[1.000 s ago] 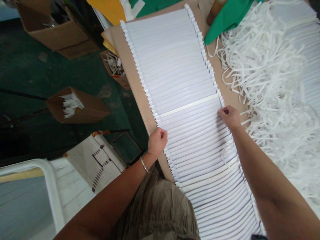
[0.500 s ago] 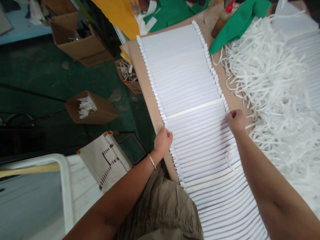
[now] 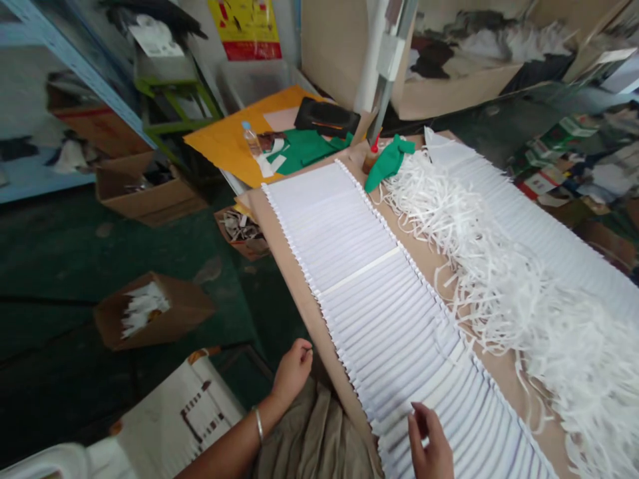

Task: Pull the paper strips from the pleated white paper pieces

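A long row of overlapping white paper strips [image 3: 369,286] lies on a brown cardboard board [image 3: 294,266], crossed by one cream band [image 3: 364,269]. My left hand [image 3: 293,372] hangs loosely curled beside the board's near edge, holding nothing, with a metal bangle [image 3: 259,426] on the wrist. My right hand [image 3: 428,442] sits low over the near end of the row, fingers apart, and holds nothing. I cannot tell whether its fingertips touch the paper. Beyond the row lies a mass of loose white paper strands [image 3: 474,266].
A second white row [image 3: 539,226] lies beyond the strands. A green cloth [image 3: 389,163] and a glue bottle with a red tip [image 3: 371,159] stand at the board's far end, by an orange sheet [image 3: 224,136]. Cardboard boxes [image 3: 150,309] stand on the green floor at left.
The view has swung up and out, showing much more of the room. Both hands have left the row's edges and drawn back toward me, and my right hand has let go of the paper.
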`<state>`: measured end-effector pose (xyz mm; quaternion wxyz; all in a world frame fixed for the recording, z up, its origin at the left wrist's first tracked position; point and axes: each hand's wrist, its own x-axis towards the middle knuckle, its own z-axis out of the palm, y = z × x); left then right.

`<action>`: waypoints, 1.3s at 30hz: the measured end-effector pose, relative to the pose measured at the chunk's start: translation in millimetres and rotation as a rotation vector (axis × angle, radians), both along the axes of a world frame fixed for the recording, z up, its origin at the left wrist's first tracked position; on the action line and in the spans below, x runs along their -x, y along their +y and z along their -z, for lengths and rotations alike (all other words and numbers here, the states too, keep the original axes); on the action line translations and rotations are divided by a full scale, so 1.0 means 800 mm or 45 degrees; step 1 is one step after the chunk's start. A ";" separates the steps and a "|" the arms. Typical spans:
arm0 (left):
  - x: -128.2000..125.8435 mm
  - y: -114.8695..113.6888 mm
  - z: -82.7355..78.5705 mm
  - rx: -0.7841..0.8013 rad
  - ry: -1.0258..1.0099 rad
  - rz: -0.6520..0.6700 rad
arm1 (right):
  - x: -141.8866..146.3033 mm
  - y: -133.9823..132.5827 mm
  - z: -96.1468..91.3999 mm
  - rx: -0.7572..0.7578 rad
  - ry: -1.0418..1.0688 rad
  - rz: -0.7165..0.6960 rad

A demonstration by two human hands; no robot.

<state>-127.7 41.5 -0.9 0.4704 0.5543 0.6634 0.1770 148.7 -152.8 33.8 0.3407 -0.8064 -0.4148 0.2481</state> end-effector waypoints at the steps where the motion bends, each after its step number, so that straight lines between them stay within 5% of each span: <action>1: -0.002 0.011 -0.004 -0.014 -0.033 0.023 | 0.009 -0.008 0.005 0.004 0.023 0.039; 4: 0.002 0.047 -0.022 -0.071 -0.100 -0.001 | 0.010 -0.002 0.009 0.006 0.009 0.026; 8: 0.033 0.061 -0.043 -0.105 -0.134 -0.167 | -0.057 0.045 0.007 -0.029 -0.242 0.023; 13: 0.078 -0.019 -0.055 -0.041 -0.101 -0.319 | -0.160 0.113 0.031 0.034 -0.614 0.042; 19: 0.084 -0.153 -0.086 0.098 -0.089 -0.491 | -0.185 0.145 0.049 0.074 -0.298 0.195; 22: 0.092 -0.168 -0.098 0.100 -0.106 -0.473 | -0.191 0.131 0.037 0.041 -0.167 0.228; 26: 0.110 -0.140 -0.100 0.081 -0.118 -0.436 | -0.188 0.110 0.003 -0.005 0.025 0.132; 31: 0.081 -0.073 -0.109 0.060 -0.228 -0.101 | -0.145 0.111 -0.053 0.122 0.254 -0.303; 36: -0.032 -0.013 -0.151 -0.313 -0.402 0.656 | -0.064 0.135 -0.108 0.311 0.448 -0.695; 39: -0.087 0.005 -0.160 -0.390 -0.417 0.947 | -0.023 0.149 -0.130 0.334 0.493 -0.835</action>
